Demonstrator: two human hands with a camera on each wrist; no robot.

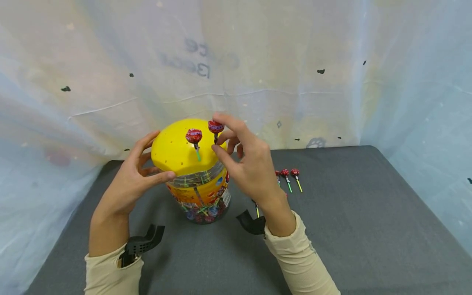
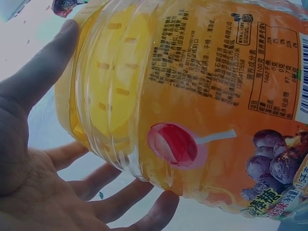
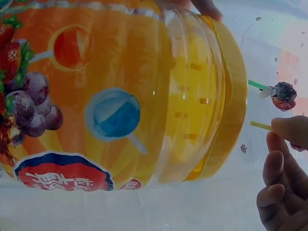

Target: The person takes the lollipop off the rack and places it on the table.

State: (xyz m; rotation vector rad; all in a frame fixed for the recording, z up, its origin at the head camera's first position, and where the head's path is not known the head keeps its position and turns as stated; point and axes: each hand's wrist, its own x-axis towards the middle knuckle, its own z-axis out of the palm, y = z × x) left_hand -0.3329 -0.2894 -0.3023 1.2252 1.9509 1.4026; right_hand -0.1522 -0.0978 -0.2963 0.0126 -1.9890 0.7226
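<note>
A clear plastic candy jar with an orange label stands on the grey table, topped by a domed yellow lid with small holes. My left hand holds it at the lid's rim, thumb in front and fingers round the far side. One red-wrapped lollipop stands upright in the lid on its green stick. Over the lid's right side, my right hand pinches a second lollipop, head up. In the right wrist view its yellow stick points at the lid, the tip close to the surface.
Several wrapped lollipops lie on the table to the right of the jar, some partly hidden by my right arm. A yellow stick shows beside that wrist. Behind the table hangs a pale sheet.
</note>
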